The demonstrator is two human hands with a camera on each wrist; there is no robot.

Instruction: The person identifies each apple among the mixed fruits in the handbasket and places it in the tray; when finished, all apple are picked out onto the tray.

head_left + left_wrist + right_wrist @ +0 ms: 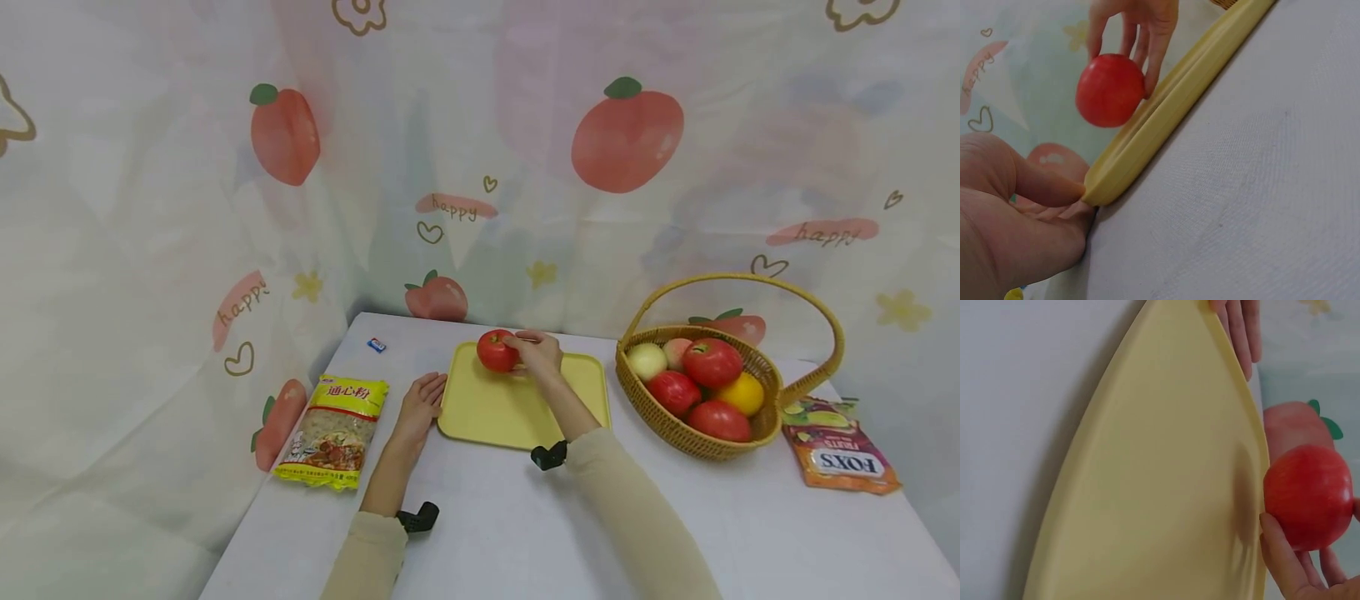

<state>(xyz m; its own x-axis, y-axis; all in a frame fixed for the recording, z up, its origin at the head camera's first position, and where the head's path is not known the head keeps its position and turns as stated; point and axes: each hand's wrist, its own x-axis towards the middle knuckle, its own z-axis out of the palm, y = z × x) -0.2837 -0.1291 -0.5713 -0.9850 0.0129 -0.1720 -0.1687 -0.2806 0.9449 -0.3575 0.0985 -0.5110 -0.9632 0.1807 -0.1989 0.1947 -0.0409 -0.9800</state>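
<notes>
My right hand [538, 354] holds a red apple [497, 351] between thumb and fingertips, over the far left part of a yellow tray [517, 408]. In the right wrist view, a gap shows between the apple [1308, 497] and its shadow on the tray [1160, 444]. At the tray's left edge is my left hand [422, 406], its fingers straight along the outside. The left wrist view shows that hand's thumb [1047, 184] touching the rim at a corner of the tray [1147, 134]. The undersides of those fingers are partly hidden.
Right of the tray stands a wicker basket [660, 425] of several fruits with a tall handle. A FOX'S fruit candy bag [843, 450] lies beside it. On the left are a pasta bag [333, 433] and a small blue packet [377, 345]. A printed curtain [525, 250] hangs behind.
</notes>
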